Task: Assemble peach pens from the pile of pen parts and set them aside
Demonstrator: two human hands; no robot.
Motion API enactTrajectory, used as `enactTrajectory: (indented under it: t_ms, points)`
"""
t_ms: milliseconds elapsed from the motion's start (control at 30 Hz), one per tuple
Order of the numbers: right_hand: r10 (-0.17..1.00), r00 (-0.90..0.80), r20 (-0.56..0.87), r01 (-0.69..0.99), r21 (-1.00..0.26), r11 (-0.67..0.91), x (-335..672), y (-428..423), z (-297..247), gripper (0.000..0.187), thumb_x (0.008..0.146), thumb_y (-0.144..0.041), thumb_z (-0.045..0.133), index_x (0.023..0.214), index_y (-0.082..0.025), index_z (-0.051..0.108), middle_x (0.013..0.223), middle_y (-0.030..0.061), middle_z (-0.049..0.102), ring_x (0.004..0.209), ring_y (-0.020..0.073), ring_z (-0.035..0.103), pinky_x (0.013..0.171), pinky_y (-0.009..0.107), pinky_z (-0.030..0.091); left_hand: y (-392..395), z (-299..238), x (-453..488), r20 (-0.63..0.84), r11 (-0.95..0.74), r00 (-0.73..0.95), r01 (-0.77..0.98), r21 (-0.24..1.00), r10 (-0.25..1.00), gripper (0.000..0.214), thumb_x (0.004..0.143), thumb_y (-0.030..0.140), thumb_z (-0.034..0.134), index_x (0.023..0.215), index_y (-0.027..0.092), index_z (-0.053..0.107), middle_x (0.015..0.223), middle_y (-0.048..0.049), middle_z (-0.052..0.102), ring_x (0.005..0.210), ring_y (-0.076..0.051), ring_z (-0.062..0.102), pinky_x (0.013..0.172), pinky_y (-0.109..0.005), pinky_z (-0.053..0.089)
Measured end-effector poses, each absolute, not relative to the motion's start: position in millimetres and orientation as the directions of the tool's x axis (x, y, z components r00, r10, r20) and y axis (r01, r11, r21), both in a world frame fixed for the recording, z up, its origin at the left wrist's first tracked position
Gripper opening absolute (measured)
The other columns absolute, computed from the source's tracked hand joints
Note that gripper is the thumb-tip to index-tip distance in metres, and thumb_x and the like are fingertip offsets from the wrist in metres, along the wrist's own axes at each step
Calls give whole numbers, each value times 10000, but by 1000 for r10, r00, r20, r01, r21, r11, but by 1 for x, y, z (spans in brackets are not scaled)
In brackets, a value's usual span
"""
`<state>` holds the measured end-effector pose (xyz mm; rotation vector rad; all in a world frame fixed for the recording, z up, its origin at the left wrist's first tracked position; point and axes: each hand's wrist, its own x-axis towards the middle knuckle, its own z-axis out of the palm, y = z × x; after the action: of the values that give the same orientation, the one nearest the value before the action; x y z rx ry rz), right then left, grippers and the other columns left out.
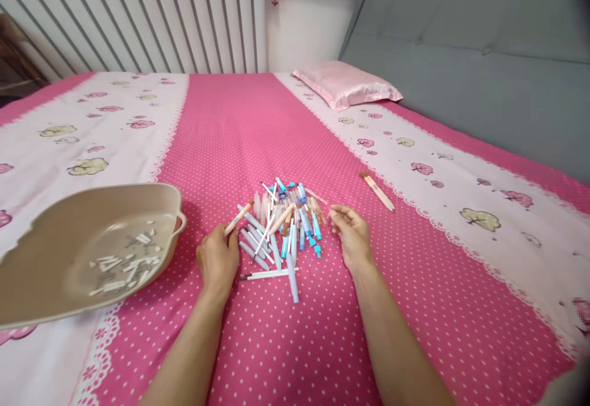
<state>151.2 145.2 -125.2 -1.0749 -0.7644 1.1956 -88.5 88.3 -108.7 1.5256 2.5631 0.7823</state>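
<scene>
My left hand (218, 261) is closed on a pale pen (239, 217) with a brown end, which points up and to the right at the left side of a heap of pen parts (276, 218). The heap mixes grey-blue barrels, white refills, bright blue pieces, clear pinkish caps and some peach parts with brown ends. At the heap's right edge, my right hand (351, 234) has thumb and fingertips pinched together; what they hold, if anything, is too small to make out. Two white refills (270, 275) and a grey-blue barrel (292, 278) lie at the heap's front.
A beige plastic basin (74, 209) with small white and grey pieces stands left of my left hand. Peach pens with brown ends (378, 192) lie apart on the pink dotted bedsheet (295, 344). Farther back are a pink pillow (345, 83), a grey headboard (465, 43) and a radiator (184, 22).
</scene>
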Motion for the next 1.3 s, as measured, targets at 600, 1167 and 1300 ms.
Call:
enactTrajectory:
  t_ms: [600, 1167, 1300]
  points:
    - [890, -317, 328, -178, -942, 284, 127, 119, -102, 216, 723, -253, 684, 938, -228, 683, 772, 15, 659, 607, 99, 562, 538, 219, 428, 57, -72, -7, -64, 98, -255, 125, 987, 965, 336, 714, 425, 617, 817, 119, 708, 558, 17, 570, 535, -101, 457, 493, -186, 357]
    - [899, -343, 271, -161, -960, 228, 124, 112, -99, 189, 714, -266, 701, 900, -237, 709, 814, 21, 664, 636, 102, 560, 586, 234, 454, 60, -77, -9, -75, 89, -163, 82, 993, 984, 395, 700, 453, 641, 909, 118, 650, 714, -26, 636, 663, -151, 559, 593, -240, 427]
    - [942, -266, 204, -347, -932, 104, 131, 118, -105, 215, 743, -265, 678, 958, -269, 694, 884, 15, 691, 662, 99, 594, 597, 229, 474, 60, -78, -17, 51, 14, -163, 377, 926, 985, 406, 819, 473, 505, 1031, 141, 603, 736, -25, 610, 678, -166, 546, 600, -263, 407]
